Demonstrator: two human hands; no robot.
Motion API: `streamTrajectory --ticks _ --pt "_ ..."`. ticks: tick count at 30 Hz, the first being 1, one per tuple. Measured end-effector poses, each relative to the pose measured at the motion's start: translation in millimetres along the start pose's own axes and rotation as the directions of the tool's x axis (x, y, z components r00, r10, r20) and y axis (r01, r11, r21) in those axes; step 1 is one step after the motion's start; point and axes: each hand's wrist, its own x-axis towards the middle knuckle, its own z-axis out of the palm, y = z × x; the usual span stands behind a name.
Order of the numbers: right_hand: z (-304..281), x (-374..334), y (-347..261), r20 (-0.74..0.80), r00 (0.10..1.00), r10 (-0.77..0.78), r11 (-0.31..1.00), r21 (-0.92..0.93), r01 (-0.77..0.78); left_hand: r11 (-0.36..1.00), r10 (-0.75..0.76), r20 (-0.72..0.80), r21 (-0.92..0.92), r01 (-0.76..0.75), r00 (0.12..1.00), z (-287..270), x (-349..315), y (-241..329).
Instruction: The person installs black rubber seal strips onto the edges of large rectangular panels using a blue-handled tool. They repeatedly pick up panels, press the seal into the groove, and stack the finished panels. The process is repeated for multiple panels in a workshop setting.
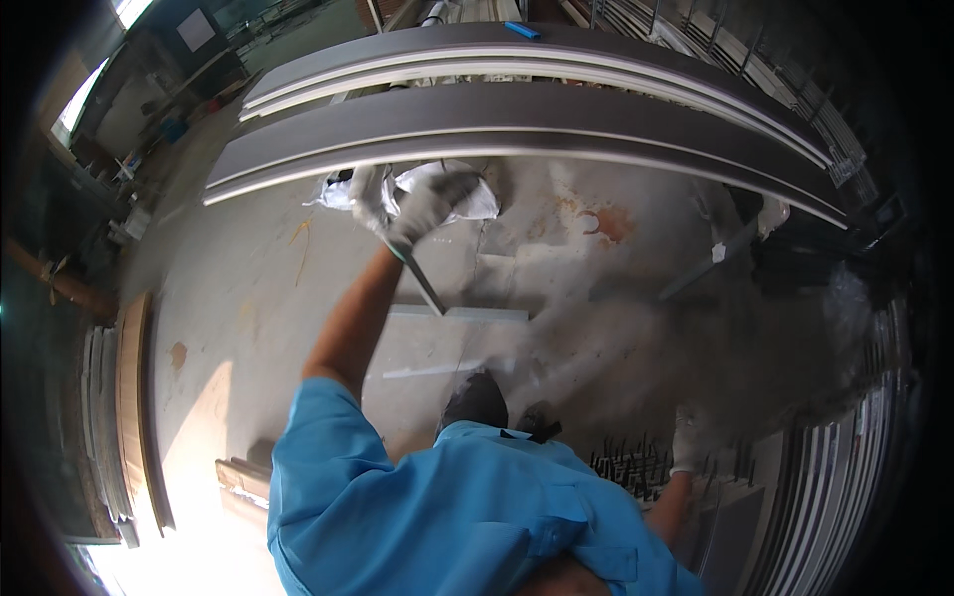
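My left hand [429, 207], in a pale work glove, reaches forward just below the near edge of a long dark grey panel with white edging [517, 114]. Its fingers are smeared by motion, so I cannot tell whether they touch the panel. Beside and behind the glove is a white cloth or bag [475, 202]. A grey metal stand leg [425, 286] slants down below my left wrist. My right hand [687, 439], also gloved, hangs low at my right side. It is blurred, with fingers seemingly extended and nothing visible in it, near a block of upright black pegs [636, 465].
A second long grey panel [417, 42] lies behind the near one, with a small blue object [522, 31] on top. Stacked long profiles [825, 487] stand at the right. Boards [134, 397] lean at the left. Another support leg [711, 260] stands under the panel's right part.
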Motion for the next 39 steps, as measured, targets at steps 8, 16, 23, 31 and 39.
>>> streamTrajectory --ticks 8,16,23,31,39 --pt "90.1 64.8 -80.6 0.039 0.983 0.181 0.972 0.143 -0.185 0.84 -0.22 -0.152 0.473 0.266 0.964 -143.5 238.9 -88.6" --pt "117.1 86.2 -177.9 -0.065 0.985 0.161 0.986 -0.04 -0.164 0.936 0.232 -0.129 0.298 -0.186 0.964 -73.4 376.0 -132.0" --pt "136.6 110.3 -205.3 -0.102 0.983 0.154 0.985 -0.066 -0.162 0.351 0.199 0.242 0.887 -0.299 0.95 -1.2 466.3 -83.4" --pt "129.6 160.1 -258.8 -0.212 0.964 -0.163 0.916 -0.394 0.068 0.338 0.592 0.293 0.756 -0.561 0.751 -10.2 463.5 -45.6" --pt "69.4 211.7 -429.4 -0.237 0.813 -0.532 0.818 0.103 0.565 0.457 0.837 0.309 -0.848 -0.267 0.45 4.9 298.0 98.0"
